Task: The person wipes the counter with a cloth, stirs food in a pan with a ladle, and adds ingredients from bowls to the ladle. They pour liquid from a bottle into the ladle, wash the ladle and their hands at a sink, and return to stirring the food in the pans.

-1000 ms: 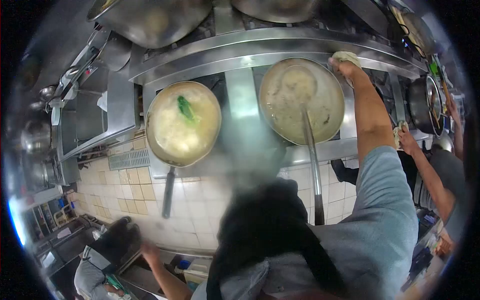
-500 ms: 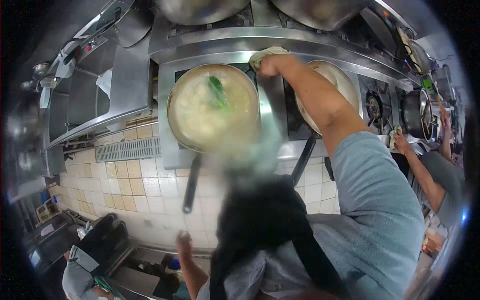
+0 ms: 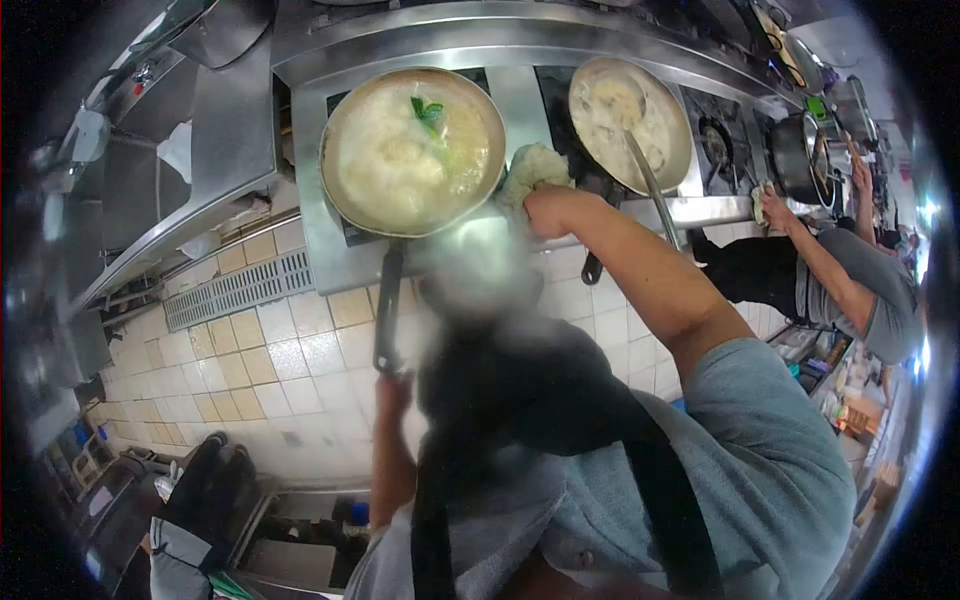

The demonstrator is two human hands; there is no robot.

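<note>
My right hand (image 3: 558,211) is closed on a pale crumpled cloth (image 3: 536,168) at the stove's front, between two pans. On the left burner sits a frying pan (image 3: 328,180) of steaming, creamy liquid with a green leafy sprig (image 3: 426,112) in it. Its black handle (image 3: 389,310) points toward me. At the handle's end is my left hand (image 3: 394,388); blur hides whether its fingers are wrapped around it. To the right, a second pan (image 3: 678,150) contains a creamy mixture with pieces in it, and a metal ladle (image 3: 650,185) rests inside.
The steel stove (image 3: 520,110) has another burner (image 3: 716,145) and a dark pot (image 3: 795,160) farther right, where a co-worker (image 3: 850,270) stands. A steel counter (image 3: 235,130) is on the left. Another person (image 3: 180,560) is at the lower left. Steam blurs the middle.
My right hand, with the cloth, has come back from the stove's rear to its front edge. My left hand has risen to the pan handle's end. The view has shifted, uncovering the right pan and ladle.
</note>
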